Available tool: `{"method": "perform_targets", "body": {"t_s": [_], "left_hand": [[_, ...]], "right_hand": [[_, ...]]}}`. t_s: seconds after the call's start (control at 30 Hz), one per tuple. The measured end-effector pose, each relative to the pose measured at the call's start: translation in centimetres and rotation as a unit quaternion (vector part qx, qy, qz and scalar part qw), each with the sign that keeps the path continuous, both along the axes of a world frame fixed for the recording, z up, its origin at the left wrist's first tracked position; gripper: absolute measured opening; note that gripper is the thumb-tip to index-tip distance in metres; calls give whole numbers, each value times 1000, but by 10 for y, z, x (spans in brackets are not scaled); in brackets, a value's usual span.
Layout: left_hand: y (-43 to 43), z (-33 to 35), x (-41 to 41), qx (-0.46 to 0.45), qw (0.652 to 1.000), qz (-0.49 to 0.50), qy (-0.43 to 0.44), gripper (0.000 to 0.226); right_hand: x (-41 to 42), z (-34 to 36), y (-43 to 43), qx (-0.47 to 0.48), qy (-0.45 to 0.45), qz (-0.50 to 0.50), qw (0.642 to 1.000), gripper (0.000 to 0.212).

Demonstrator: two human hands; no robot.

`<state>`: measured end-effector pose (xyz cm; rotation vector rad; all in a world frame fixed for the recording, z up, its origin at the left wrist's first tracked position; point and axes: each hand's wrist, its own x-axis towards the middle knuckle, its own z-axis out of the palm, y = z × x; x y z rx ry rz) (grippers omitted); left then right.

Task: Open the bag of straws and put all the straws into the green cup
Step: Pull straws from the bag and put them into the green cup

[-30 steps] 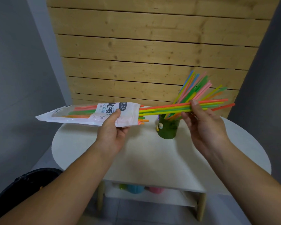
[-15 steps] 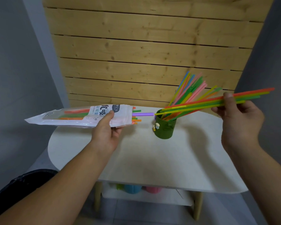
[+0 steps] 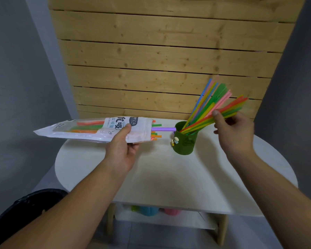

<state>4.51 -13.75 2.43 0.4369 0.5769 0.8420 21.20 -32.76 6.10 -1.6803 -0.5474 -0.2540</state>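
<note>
Your right hand (image 3: 235, 131) pinches a bundle of straws (image 3: 232, 107), thumb on top, with its lower ends inside the green cup (image 3: 184, 143) on the white table (image 3: 169, 180). Your left hand (image 3: 121, 150) grips the bag (image 3: 90, 129) above the table. 1 purple straw (image 3: 162, 129) juts from its open mouth to the cup's rim.

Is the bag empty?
No, orange and green straws lie inside the bag, and some poke out of its open end.
</note>
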Motion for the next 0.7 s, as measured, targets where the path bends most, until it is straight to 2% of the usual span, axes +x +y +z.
{"method": "perform_targets", "body": {"t_s": [0.27, 0.47, 0.63, 0.7], "left_hand": [[-1, 0, -1, 7, 1000, -11, -7, 42], [-3, 0, -1, 22, 999, -27, -14, 39], [-5, 0, 0, 23, 999, -27, -17, 38], [-5, 0, -1, 26, 999, -27, -20, 37]], "right_hand": [[23, -16, 29, -73, 42, 1, 996, 25], [39, -14, 33, -99, 56, 16, 993, 32], [35, -16, 27, -75, 77, 51, 993, 24], [30, -17, 23, -68, 100, 41, 992, 36]]}}
